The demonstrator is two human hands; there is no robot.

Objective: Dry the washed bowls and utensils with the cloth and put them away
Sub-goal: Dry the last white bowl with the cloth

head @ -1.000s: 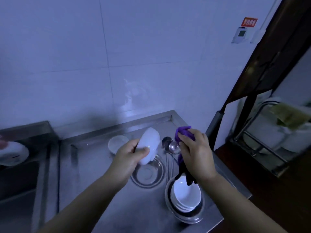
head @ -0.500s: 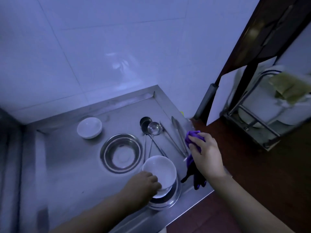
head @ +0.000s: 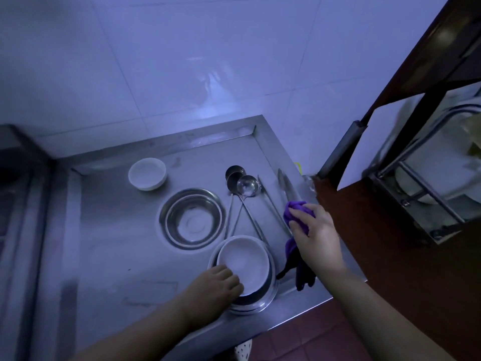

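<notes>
Steel counter against white tile, dishes laid out.
Left hand grips the white bowl stacked in a steel basin; right hand, just right of the basin, clutches the purple cloth.

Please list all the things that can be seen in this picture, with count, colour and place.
small bowl: 1, white, back left of the counter
steel basin: 1, silver, counter middle, empty
ladles: 2, silver, right of the basin, heads overlapping
tongs: 1, silver, near the right edge
stacked bowls: count unclear, white, inside a steel bowl at the front edge
cloth: 1, purple, in the right hand
counter: 1, steel
left hand: on the top bowl's rim
right hand: grips the cloth
</notes>
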